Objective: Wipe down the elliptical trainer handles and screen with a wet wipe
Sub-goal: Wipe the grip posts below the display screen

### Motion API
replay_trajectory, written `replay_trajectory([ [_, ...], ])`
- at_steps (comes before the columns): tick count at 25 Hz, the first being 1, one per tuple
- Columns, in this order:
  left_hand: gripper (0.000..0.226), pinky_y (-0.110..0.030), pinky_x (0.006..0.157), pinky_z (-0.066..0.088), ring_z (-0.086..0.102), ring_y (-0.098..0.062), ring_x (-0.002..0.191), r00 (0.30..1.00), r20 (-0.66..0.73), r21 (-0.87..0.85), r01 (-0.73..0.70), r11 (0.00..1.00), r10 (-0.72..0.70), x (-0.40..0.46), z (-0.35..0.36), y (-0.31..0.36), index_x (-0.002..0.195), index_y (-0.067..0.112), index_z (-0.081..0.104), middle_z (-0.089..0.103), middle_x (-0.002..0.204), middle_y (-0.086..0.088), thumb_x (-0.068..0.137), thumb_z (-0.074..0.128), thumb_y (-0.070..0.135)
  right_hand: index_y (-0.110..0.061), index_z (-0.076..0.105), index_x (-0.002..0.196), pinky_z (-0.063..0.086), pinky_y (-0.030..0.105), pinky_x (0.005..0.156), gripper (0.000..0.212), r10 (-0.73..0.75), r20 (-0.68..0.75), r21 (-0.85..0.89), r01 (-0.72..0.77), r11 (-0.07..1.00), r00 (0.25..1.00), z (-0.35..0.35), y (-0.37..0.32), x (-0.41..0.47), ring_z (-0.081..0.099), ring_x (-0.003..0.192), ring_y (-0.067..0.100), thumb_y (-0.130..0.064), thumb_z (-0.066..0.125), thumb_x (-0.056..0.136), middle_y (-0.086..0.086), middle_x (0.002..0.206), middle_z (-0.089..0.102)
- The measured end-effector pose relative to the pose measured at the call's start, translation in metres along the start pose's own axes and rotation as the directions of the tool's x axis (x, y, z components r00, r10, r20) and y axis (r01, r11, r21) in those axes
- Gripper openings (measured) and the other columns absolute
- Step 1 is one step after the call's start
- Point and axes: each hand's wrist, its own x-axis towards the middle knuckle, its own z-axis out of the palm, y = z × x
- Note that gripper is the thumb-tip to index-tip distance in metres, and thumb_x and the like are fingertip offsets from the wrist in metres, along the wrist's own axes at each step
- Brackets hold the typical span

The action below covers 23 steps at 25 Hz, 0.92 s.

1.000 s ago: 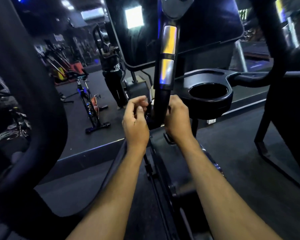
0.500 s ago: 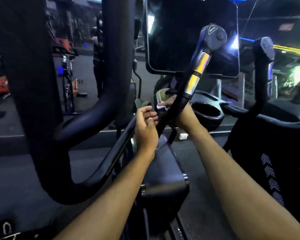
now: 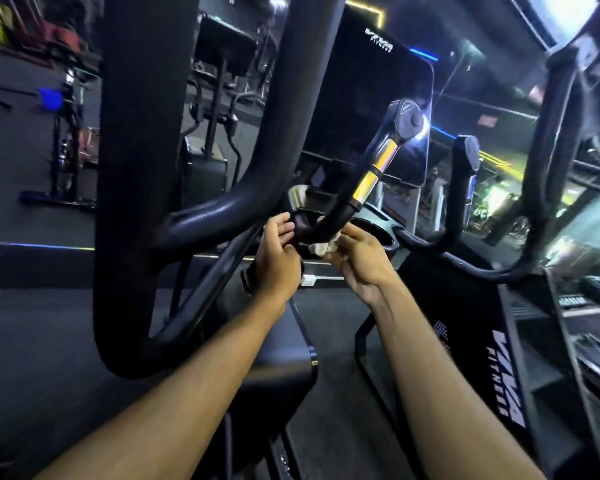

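Note:
A crumpled white wet wipe point(image 3: 321, 249) is pinched in my right hand point(image 3: 359, 263), just under the bend of the inner left handle point(image 3: 368, 183), a black bar with metallic sensor bands and a round cap. My left hand point(image 3: 278, 259) sits left of that bar with its fingers loosely curled near the bar's base; I cannot tell whether they touch it. The dark screen point(image 3: 371, 102) stands behind the handle. The inner right handle point(image 3: 465, 174) rises further right. A thick black moving handle point(image 3: 136, 161) fills the left foreground.
A cup holder point(image 3: 378, 230) lies right of my right hand. The right moving handle point(image 3: 551, 140) curves up at the right edge. The machine's black shroud point(image 3: 492, 368) carries white lettering. Spin bikes point(image 3: 66, 140) stand on the dark gym floor at left.
The view has swung up and right. My right hand has come out from behind the handle bar to its near side, the wipe now showing below the bar. My left hand stays beside it.

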Motion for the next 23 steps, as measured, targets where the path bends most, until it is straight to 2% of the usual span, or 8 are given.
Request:
replay_trajectory([
  [2, 0.066, -0.040, 0.114, 0.046, 0.060, -0.018, 0.125, 0.999, 0.024, -0.001, -0.036, 0.999, 0.036, -0.004, 0.002, -0.001, 0.140, 0.013, 0.055, 0.063, 0.133, -0.006, 0.086, 0.035, -0.020, -0.006, 0.073, 0.106, 0.057, 0.029, 0.080, 0.023, -0.150, -0.219, 0.048, 0.165, 0.985, 0.964, 0.001, -0.006, -0.022, 0.066, 0.091, 0.028, 0.002, 0.052, 0.101, 0.010, 0.094, 0.074],
  [4, 0.069, -0.036, 0.114, 0.044, 0.059, -0.017, 0.127, 0.997, 0.038, -0.001, -0.061, 0.998, 0.061, -0.010, 0.000, 0.003, 0.140, 0.015, 0.055, 0.062, 0.132, -0.004, 0.084, 0.034, -0.020, -0.013, 0.074, 0.113, 0.054, 0.024, 0.086, 0.018, -0.520, -0.346, -0.349, 0.407, 0.844, 0.781, 0.001, -0.022, -0.035, 0.068, 0.093, 0.015, -0.007, 0.064, 0.099, 0.004, 0.099, 0.074],
  [6, 0.069, -0.031, 0.111, 0.044, 0.058, -0.014, 0.126, 0.997, 0.049, -0.013, -0.056, 0.998, 0.057, -0.008, -0.003, 0.010, 0.140, 0.016, 0.055, 0.063, 0.132, -0.003, 0.084, 0.034, -0.019, -0.016, 0.072, 0.120, 0.053, 0.019, 0.084, 0.023, -0.828, -0.098, -0.764, 0.491, 0.418, 0.552, -0.005, -0.036, -0.030, 0.066, 0.092, 0.010, -0.011, 0.067, 0.098, 0.006, 0.102, 0.068],
  [7, 0.067, -0.030, 0.110, 0.045, 0.058, -0.013, 0.125, 0.996, 0.068, -0.013, -0.049, 0.999, 0.050, -0.007, -0.005, 0.015, 0.140, 0.016, 0.054, 0.063, 0.133, -0.004, 0.085, 0.035, -0.018, -0.014, 0.071, 0.121, 0.052, 0.019, 0.083, 0.024, -0.859, 0.040, -0.837, 0.486, 0.250, 0.511, -0.005, -0.038, -0.025, 0.064, 0.090, 0.012, -0.011, 0.067, 0.098, 0.007, 0.101, 0.064],
  [9, 0.061, -0.031, 0.110, 0.044, 0.058, -0.014, 0.127, 0.982, 0.182, 0.045, -0.067, 0.997, 0.058, -0.002, -0.011, 0.021, 0.140, 0.019, 0.055, 0.063, 0.137, -0.004, 0.086, 0.045, -0.008, -0.007, 0.071, 0.123, 0.047, 0.015, 0.083, 0.027, -0.839, 0.199, -0.886, 0.459, 0.067, 0.507, -0.004, -0.033, -0.015, 0.059, 0.089, 0.014, -0.006, 0.065, 0.097, 0.010, 0.099, 0.061],
  [12, 0.065, -0.034, 0.114, 0.041, 0.054, -0.015, 0.132, 0.927, 0.376, 0.241, -0.116, 0.963, 0.017, 0.006, -0.021, 0.022, 0.144, 0.024, 0.054, 0.059, 0.145, 0.002, 0.080, 0.052, 0.012, -0.002, 0.068, 0.126, 0.046, 0.013, 0.088, 0.030, -0.779, 0.346, -0.866, 0.497, -0.051, 0.523, -0.004, -0.012, -0.016, 0.058, 0.092, 0.016, 0.001, 0.062, 0.097, 0.012, 0.102, 0.056],
  [17, 0.058, -0.032, 0.117, 0.038, 0.053, -0.019, 0.138, 0.927, 0.361, 0.324, -0.225, 0.919, 0.100, 0.004, -0.030, 0.026, 0.145, 0.021, 0.060, 0.059, 0.149, 0.002, 0.091, 0.055, -0.002, -0.007, 0.068, 0.123, 0.053, 0.038, 0.074, 0.033, -0.454, 0.682, -0.729, 0.491, -0.476, 0.573, -0.004, -0.051, -0.024, 0.058, 0.091, 0.031, -0.023, 0.058, 0.096, 0.014, 0.103, 0.059],
  [23, 0.053, -0.040, 0.112, 0.046, 0.059, -0.025, 0.132, 0.920, 0.377, 0.391, -0.262, 0.882, 0.106, 0.008, -0.037, 0.033, 0.142, 0.026, 0.063, 0.064, 0.143, -0.004, 0.093, 0.061, 0.008, 0.001, 0.068, 0.122, 0.036, 0.048, 0.115, 0.037, -0.074, 0.878, -0.352, 0.533, -0.769, 0.472, -0.001, -0.081, -0.009, 0.054, 0.131, 0.038, -0.018, 0.045, 0.101, 0.020, 0.130, 0.065],
])
